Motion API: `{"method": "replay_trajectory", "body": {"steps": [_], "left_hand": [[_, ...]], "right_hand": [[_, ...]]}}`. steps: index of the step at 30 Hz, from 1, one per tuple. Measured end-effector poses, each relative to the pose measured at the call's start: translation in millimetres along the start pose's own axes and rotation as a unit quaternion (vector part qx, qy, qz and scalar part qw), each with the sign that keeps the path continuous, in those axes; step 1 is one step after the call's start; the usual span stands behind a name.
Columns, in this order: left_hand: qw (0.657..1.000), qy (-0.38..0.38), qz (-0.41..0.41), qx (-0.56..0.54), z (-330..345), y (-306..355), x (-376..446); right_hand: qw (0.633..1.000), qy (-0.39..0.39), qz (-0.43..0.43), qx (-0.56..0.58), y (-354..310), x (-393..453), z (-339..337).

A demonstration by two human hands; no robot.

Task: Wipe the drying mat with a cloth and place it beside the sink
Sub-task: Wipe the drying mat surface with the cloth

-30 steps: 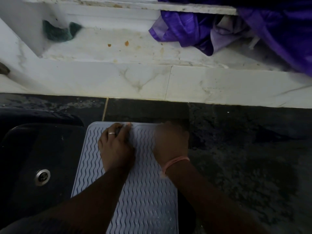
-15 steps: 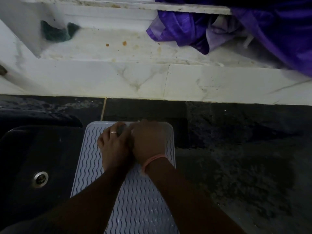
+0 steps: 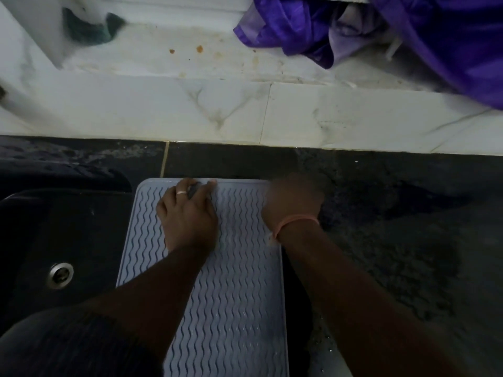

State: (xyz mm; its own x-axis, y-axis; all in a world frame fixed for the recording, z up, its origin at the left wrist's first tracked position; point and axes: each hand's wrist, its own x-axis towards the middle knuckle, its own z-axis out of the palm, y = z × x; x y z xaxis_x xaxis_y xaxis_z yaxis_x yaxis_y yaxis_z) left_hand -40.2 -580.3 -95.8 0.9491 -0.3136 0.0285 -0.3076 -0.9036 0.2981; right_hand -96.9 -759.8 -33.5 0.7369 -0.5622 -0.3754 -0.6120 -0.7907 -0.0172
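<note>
The drying mat [image 3: 234, 295], pale blue-grey with wavy ridges, lies flat on the dark counter [image 3: 394, 240], its left side along the black sink [image 3: 40, 240]. My left hand [image 3: 187, 213], wearing a ring, presses flat on the mat with its fingertips at the far rim. My right hand [image 3: 292, 202], with a pink band at the wrist, sits blurred over the mat's far right corner. Its fingers are tucked out of sight beneath it, and no cloth shows under it.
The sink's metal drain [image 3: 61, 275] lies left of the mat. A white marble ledge [image 3: 217, 112] runs along the back, with a green sponge [image 3: 87, 28] at its far left and bunched purple fabric [image 3: 408, 31] at its right. The counter looks wet.
My right hand slid left across the mat's far end until it met the left hand, then swept back to the far right corner. The left hand and the mat stayed put.
</note>
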Motion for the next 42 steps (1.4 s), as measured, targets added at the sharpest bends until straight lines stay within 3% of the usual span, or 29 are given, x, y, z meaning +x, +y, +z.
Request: {"method": "replay_trajectory", "body": {"steps": [3,6,9,13,15,17,21,36,42], "left_hand": [[1.000,0.007,0.004,-0.003,0.7,0.2,-1.5],[1.000,0.005,0.005,0.000,-0.5,0.5,-2.9],[1.000,-0.003,0.001,0.006,-4.0,3.8,-4.0],[1.000,-0.001,0.022,-0.004,-14.1,26.2,-3.6],[0.992,-0.075,0.095,-0.035,-18.5,42.3,-0.8],[0.974,-0.178,0.141,0.009,-18.6,56.2,5.7],[0.946,-0.269,0.141,0.113,-18.4,66.7,19.3],[0.936,-0.291,0.110,0.167,-24.7,85.2,23.2],[0.939,-0.288,0.117,0.145,-23.3,82.0,22.1]], "right_hand": [[0.987,-0.008,0.010,0.163,26.8,13.6,-20.7],[0.925,0.006,0.037,0.377,52.6,16.6,-32.8],[0.892,-0.010,0.053,0.448,62.7,16.6,-29.2],[0.931,-0.018,-0.034,0.364,41.4,20.0,-19.4],[0.957,-0.010,-0.084,0.277,26.8,23.1,-16.1],[0.979,-0.014,-0.119,0.165,14.6,29.9,-14.0],[0.987,-0.034,-0.156,0.009,2.2,33.4,-12.5],[0.975,-0.166,-0.114,0.096,25.4,-5.7,-0.2],[0.974,-0.169,-0.137,0.061,29.2,-11.9,-12.1]]}}
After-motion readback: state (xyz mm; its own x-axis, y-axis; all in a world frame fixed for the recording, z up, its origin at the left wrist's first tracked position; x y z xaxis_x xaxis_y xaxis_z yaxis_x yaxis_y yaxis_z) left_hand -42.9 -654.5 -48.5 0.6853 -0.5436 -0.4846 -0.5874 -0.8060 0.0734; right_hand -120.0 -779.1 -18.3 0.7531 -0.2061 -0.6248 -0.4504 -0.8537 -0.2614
